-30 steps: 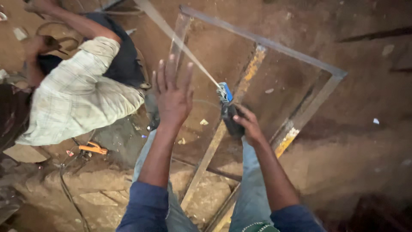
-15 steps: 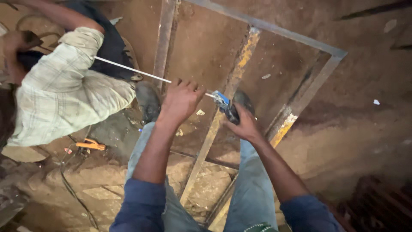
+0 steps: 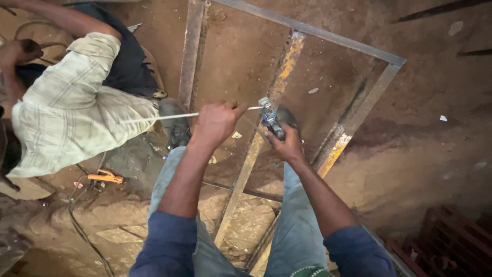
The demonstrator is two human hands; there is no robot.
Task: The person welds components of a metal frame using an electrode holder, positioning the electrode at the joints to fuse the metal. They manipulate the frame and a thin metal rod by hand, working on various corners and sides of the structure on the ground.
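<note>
My right hand (image 3: 287,146) grips a blue and black electrode holder (image 3: 270,118) above a rusty metal frame (image 3: 302,31) lying on the dirt floor. A thin grey welding rod (image 3: 169,116) sticks out of the holder to the left. My left hand (image 3: 215,123) is closed around the rod near the holder. Both hands hover over the frame's yellow-streaked middle bar (image 3: 284,69), above my knees in blue jeans.
Another person in a pale checked shirt (image 3: 66,113) crouches at the left, close to the rod's far end. An orange tool (image 3: 105,178) and a dark cable (image 3: 77,225) lie on the floor below that person. Stone slabs sit at the bottom left.
My left hand, raised with fingers spread a second ago, has dropped and closed on the rod. The rod has swung from pointing up to pointing left. The view has tilted down.
</note>
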